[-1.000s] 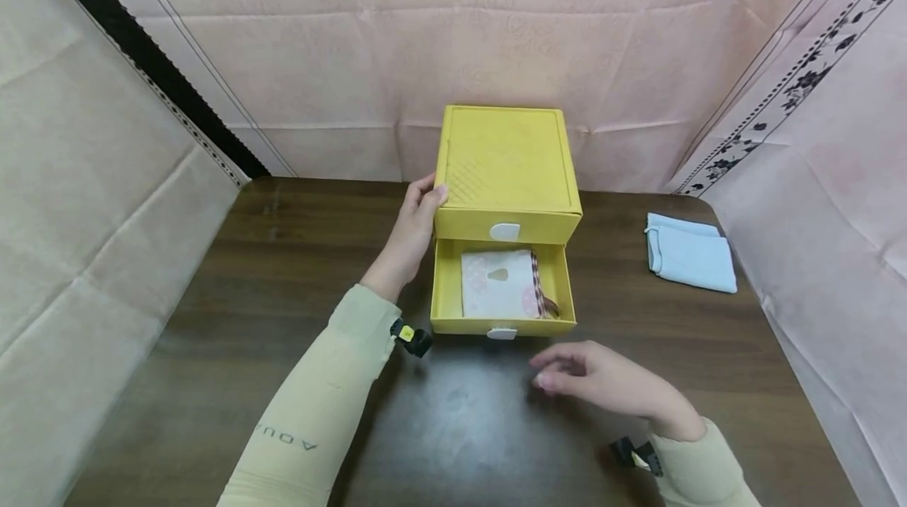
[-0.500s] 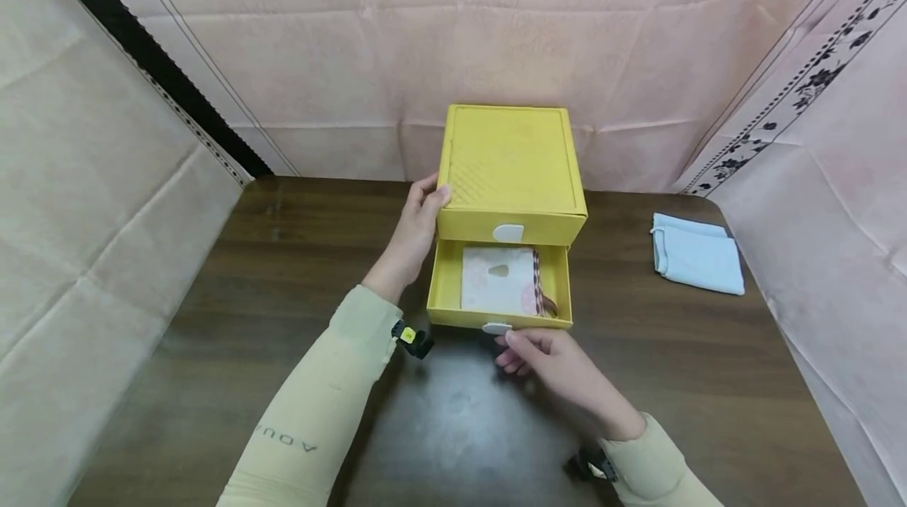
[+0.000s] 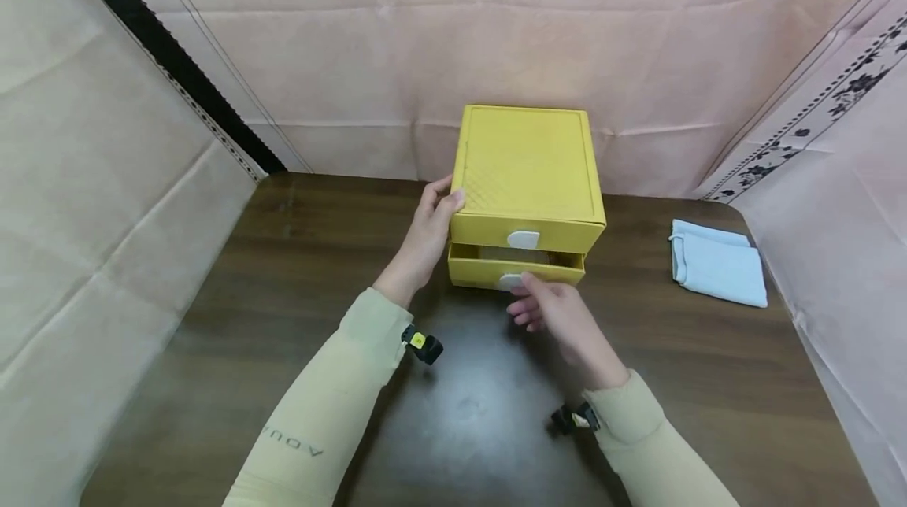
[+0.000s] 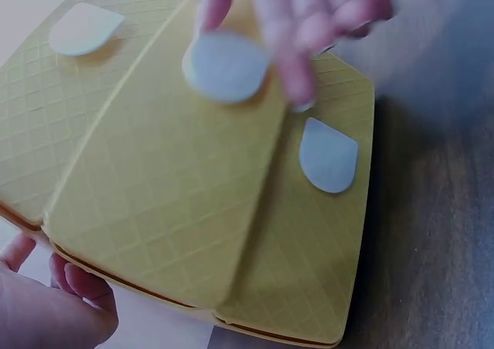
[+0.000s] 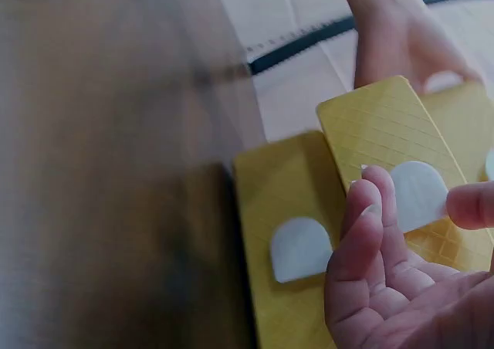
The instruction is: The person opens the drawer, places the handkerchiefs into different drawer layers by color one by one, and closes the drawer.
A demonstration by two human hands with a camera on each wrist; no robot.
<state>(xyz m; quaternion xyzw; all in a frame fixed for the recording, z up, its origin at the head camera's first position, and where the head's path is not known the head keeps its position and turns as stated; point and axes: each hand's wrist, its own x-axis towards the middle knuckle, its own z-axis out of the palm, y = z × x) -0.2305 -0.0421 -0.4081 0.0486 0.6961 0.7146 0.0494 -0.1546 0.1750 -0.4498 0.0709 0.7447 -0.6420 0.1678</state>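
Observation:
A yellow drawer box [image 3: 527, 160] stands on the table, its drawers bearing white handles. Along its left side, my left hand [image 3: 427, 235] holds the box, thumb at the top front edge. One drawer [image 3: 475, 271] below the top one sticks out a little; a strip of the folded white cloth [image 3: 513, 253] shows inside, the rest hidden. At that drawer's white handle [image 5: 419, 194], my right hand [image 3: 553, 314] has thumb and fingers on either side. In the left wrist view, another drawer [image 4: 316, 233] lies flush beneath it.
A folded light blue cloth [image 3: 719, 263] lies at the table's right. The brown table [image 3: 340, 255] is enclosed by pale cloth hangings [image 3: 524, 42] behind and at both sides.
My right hand has come from the table to the drawer's handle and pushed the drawer most of the way in. The white cloth is now mostly covered. My left hand stays on the box.

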